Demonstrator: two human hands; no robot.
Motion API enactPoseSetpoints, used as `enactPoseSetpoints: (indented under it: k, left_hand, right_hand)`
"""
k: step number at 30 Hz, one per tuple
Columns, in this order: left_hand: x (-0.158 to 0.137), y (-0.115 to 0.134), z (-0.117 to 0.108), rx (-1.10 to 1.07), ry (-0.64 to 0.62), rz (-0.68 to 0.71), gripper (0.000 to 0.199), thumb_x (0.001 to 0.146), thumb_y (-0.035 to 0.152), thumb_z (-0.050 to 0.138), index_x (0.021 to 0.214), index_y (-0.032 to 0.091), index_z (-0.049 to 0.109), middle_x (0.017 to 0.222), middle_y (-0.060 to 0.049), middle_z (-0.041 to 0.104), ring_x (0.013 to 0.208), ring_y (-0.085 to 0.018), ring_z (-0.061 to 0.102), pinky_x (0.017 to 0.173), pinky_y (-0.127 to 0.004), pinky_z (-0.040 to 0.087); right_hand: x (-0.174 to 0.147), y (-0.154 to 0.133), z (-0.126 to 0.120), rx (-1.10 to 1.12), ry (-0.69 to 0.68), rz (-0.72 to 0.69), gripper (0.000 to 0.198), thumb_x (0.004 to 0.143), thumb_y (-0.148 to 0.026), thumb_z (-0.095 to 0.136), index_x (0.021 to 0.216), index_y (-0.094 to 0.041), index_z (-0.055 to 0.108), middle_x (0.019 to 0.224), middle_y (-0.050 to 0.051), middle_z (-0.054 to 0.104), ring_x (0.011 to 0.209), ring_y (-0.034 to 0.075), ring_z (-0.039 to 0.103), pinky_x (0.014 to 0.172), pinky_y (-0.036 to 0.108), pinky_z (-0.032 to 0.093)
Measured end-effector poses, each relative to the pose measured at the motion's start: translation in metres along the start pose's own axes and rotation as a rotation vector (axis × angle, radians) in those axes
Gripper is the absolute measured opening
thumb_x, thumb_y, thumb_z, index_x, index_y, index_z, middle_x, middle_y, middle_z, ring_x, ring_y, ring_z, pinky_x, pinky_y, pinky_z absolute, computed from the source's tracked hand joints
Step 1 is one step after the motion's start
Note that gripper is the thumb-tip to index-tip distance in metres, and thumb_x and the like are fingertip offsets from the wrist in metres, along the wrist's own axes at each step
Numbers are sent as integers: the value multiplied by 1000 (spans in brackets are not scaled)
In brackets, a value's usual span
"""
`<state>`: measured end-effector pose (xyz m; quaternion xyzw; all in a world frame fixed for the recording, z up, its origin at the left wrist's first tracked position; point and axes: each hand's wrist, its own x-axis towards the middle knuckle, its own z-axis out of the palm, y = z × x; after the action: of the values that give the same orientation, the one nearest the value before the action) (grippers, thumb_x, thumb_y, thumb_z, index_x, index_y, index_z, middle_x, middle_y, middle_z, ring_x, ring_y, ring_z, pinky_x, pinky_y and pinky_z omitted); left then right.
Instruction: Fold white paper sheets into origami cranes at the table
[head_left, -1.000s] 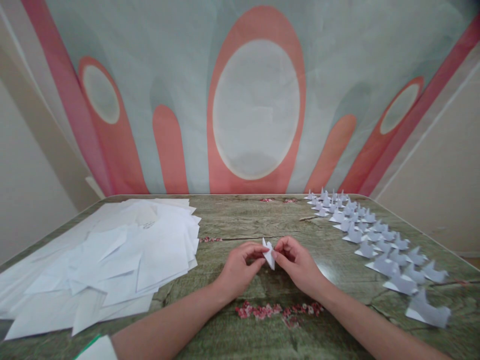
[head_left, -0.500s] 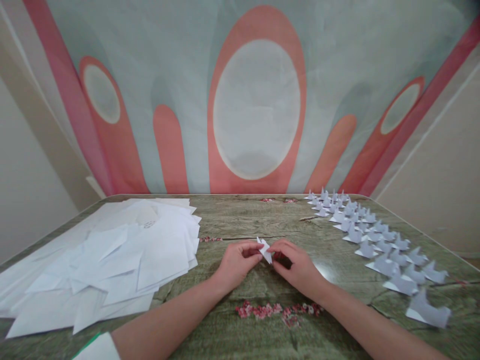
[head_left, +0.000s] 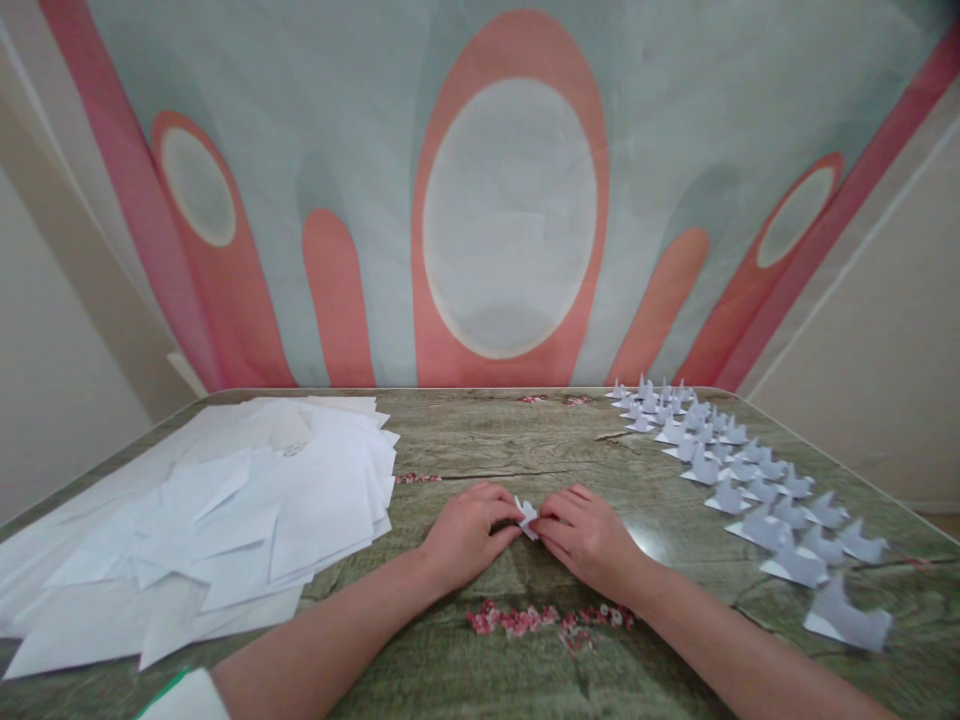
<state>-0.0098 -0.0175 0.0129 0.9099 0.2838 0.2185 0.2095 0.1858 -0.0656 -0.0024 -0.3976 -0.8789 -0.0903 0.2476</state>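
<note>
- The bare left hand [head_left: 466, 537] is pinching one side of a small, white, folded-paper figure [head_left: 528, 519] between thumb and fingers.
- The bare right hand [head_left: 591, 533] is gripping the opposite side with its fingertips, so both hands are closing on the same piece, near each other with the paper between them.
- The figure is sitting in front of the person, midway across; its finer creases are too small to tell.
- The step in hand seems to be shaping or pressing its folds; the next move is probably calling for a light, steady hold from one hand while the other is working the crease, since thin paper could be crumpling under a hard pinch.
- Beneath the hands, a green-brown, wood-patterned table [head_left: 480, 440] is showing a printed strip of pink blossoms [head_left: 517, 620] on the near side.
- Well to the left, a broad, overlapping pile of flat white paper sheets [head_left: 330, 500] is covering that side.
- Well to the right, slanting rows of white, bird-like paper figures [head_left: 795, 565] are standing on the table.
</note>
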Motion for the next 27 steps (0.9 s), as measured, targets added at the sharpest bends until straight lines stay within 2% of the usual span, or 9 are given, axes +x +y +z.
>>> enactPoseSetpoints:
  k: [5, 15, 21, 27]
  left_hand:
    - [-1, 3, -1, 180, -72, 90, 17, 84, 22, 51, 92, 22, 66, 94, -3, 66, 88, -17, 57, 82, -29, 38]
    - [-1, -2, 2, 246, -61, 131, 18, 87, 27, 49, 90, 21, 65, 89, -4, 67, 86, -18, 58, 77, -29, 37]
    - [1, -1, 2, 228, -67, 128, 18, 87, 27, 49, 90, 21, 65, 91, -3, 66, 86, -17, 58, 79, -28, 38]
    - [3, -3, 3, 114, -34, 86, 15, 85, 27, 53, 87, 20, 66, 91, -2, 65, 87, -16, 57, 82, -27, 39]
  right_hand:
    - [-1, 3, 3, 41, -9, -33, 19, 89, -19, 46, 82, -20, 64, 74, 4, 59, 69, 16, 51, 65, 30, 35]
    - [0, 11, -3, 104, -137, 17, 19, 88, -22, 48, 89, -25, 67, 77, 2, 61, 72, 17, 54, 67, 30, 38]
    - [0, 8, 2, 282, -119, 166, 17, 88, -24, 48, 85, -21, 65, 81, 4, 60, 78, 17, 54, 69, 29, 42]
    - [2, 2, 9, 443, -65, 356, 13, 87, -20, 49, 80, -19, 60, 79, 3, 55, 77, 16, 52, 69, 29, 42]
